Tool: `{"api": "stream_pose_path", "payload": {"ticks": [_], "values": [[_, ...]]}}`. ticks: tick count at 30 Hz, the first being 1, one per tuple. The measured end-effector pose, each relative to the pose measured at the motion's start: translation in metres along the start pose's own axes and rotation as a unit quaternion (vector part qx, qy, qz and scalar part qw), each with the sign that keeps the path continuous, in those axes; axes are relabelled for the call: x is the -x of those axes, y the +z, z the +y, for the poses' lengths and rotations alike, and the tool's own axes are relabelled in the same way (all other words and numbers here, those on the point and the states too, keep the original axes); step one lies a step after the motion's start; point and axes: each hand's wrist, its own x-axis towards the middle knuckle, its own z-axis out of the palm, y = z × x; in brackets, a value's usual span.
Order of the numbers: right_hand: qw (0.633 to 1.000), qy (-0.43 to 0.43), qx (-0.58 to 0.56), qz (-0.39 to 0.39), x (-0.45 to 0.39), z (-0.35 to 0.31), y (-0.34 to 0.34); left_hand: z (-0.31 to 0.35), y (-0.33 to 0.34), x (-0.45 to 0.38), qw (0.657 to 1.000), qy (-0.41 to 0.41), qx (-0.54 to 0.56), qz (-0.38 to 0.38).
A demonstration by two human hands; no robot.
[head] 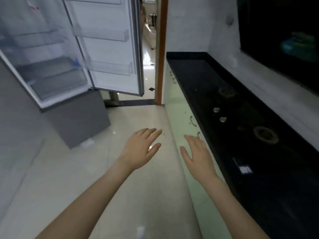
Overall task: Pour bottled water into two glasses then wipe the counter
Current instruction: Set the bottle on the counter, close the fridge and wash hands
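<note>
Both empty: left hand [140, 149] and right hand [198, 152] spread flat over the floor. No bottle or glasses visible; open fridge [69, 57] ahead-left, dark surface [259, 169] right. Bottle likely smooth, maybe wet: grip mid-body.

Black counter [203, 78] along right wall, glossy, unlit.

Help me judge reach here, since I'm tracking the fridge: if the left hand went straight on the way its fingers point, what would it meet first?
Probably nothing close: the left hand points over bare pale tiled floor toward the doorway; depth unclear.
</note>
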Motion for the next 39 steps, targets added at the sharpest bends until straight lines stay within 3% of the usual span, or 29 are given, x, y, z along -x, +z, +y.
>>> {"api": "stream_pose_path", "payload": {"ticks": [7, 14, 20, 28, 39], "values": [[0.995, -0.078, -0.040, -0.043, -0.084, -0.099, 0.069, -0.125, -0.037, 0.033, 0.993, -0.112, -0.006, 0.029], [0.989, -0.123, -0.059, -0.055, -0.158, -0.137, 0.100, -0.197, -0.057, 0.016, 0.985, -0.157, -0.009, 0.072], [0.987, -0.140, -0.049, -0.055, -0.242, -0.140, 0.124, -0.242, -0.055, -0.048, 0.979, -0.178, -0.001, 0.098], [0.986, -0.143, -0.036, -0.083, -0.383, -0.118, 0.161, -0.303, -0.027, -0.164, 0.980, -0.189, -0.004, 0.057], [0.983, -0.151, -0.048, -0.088, -0.539, -0.116, 0.191, -0.388, -0.036, -0.296, 0.979, -0.191, 0.001, 0.073]]}}
